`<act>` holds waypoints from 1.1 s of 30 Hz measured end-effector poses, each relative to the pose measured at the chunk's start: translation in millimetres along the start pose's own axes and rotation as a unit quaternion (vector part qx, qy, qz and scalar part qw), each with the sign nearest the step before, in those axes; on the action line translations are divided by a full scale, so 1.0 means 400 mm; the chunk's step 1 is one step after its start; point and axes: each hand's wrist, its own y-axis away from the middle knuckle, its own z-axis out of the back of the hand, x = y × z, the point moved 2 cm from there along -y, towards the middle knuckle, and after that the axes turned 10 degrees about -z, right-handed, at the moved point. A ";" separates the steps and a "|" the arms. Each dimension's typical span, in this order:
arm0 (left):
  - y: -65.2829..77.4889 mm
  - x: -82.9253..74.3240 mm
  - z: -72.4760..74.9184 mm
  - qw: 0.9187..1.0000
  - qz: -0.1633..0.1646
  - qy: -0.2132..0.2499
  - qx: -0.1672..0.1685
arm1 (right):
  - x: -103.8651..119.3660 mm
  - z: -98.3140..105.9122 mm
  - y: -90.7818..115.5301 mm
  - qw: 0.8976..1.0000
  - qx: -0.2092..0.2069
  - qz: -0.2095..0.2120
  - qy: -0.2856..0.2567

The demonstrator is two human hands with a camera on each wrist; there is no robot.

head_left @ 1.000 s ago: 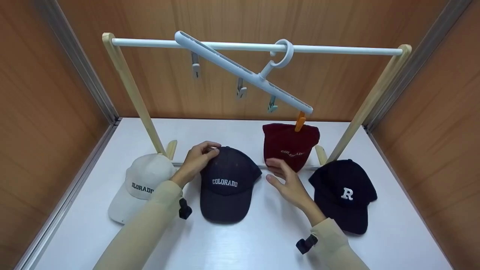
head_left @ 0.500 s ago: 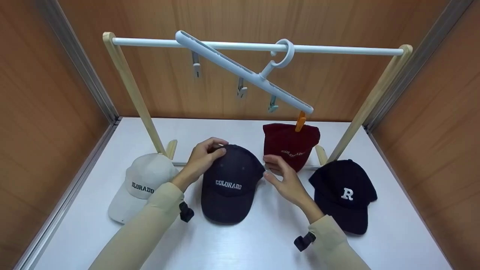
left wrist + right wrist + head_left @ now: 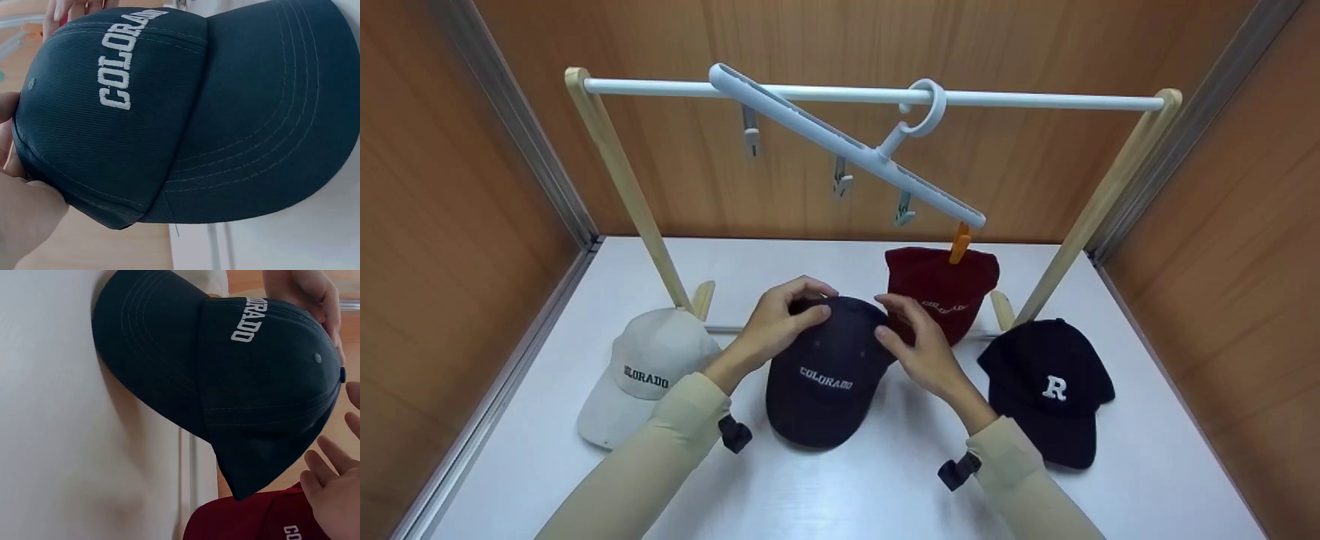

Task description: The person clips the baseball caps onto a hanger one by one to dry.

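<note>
A dark navy baseball cap with white COLORADO lettering (image 3: 826,356) is at the middle of the table, brim toward me and touching or close to the tabletop. My left hand (image 3: 780,322) holds the crown at its upper left, thumb on the front and fingers behind. In the left wrist view the cap (image 3: 140,107) fills most of the picture. My right hand (image 3: 921,346) is at the crown's upper right with fingers spread and loosely bent. The right wrist view shows the right hand's fingers (image 3: 322,468) beside the crown; whether they touch is unclear.
A white hanger (image 3: 847,146) hangs tilted from the rack's bar (image 3: 1057,99), with several clips. An orange clip (image 3: 961,244) holds a maroon cap (image 3: 911,281) behind my right hand. A white cap (image 3: 660,345) lies left, a dark cap with an R (image 3: 1046,382) right.
The navy cap's crown has shifted right and turned slightly, with my left hand moving along. My right hand has moved up and left to the cap's side.
</note>
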 end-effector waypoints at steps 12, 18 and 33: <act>-0.001 -0.042 -0.021 0.997 -0.064 -0.011 0.039 | 0.013 0.002 -0.009 0.999 0.005 0.030 -0.034; -0.004 -0.053 -0.020 0.997 -0.068 -0.017 0.038 | 0.025 0.013 -0.012 0.996 0.005 0.058 -0.063; -0.028 -0.093 -0.023 0.991 -0.105 -0.071 0.042 | 0.080 0.065 -0.034 0.997 0.010 0.035 -0.068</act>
